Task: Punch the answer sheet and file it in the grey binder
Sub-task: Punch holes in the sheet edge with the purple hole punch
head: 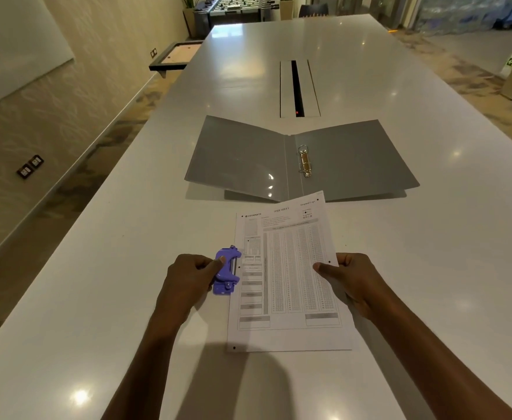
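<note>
On the white counter [97, 298], the left hand [192, 275] has its fingers curled round a purple hole punch [225, 272] set against the left edge of the answer sheet [288, 277], while the right hand [351, 277] pinches the sheet's right edge — thumb on top. Beyond the sheet the grey binder [354, 159] lies open with its metal rings [305, 161] up — the sheet's far corner just reaches its near edge.

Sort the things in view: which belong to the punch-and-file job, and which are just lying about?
Job: answer sheet, purple hole punch at its left edge, open grey binder with its rings, left hand gripping the punch, right hand pinching the sheet's right edge.
Lying about: cable slot in the table, black-framed board, foosball table, potted plant, wall sockets.
</note>
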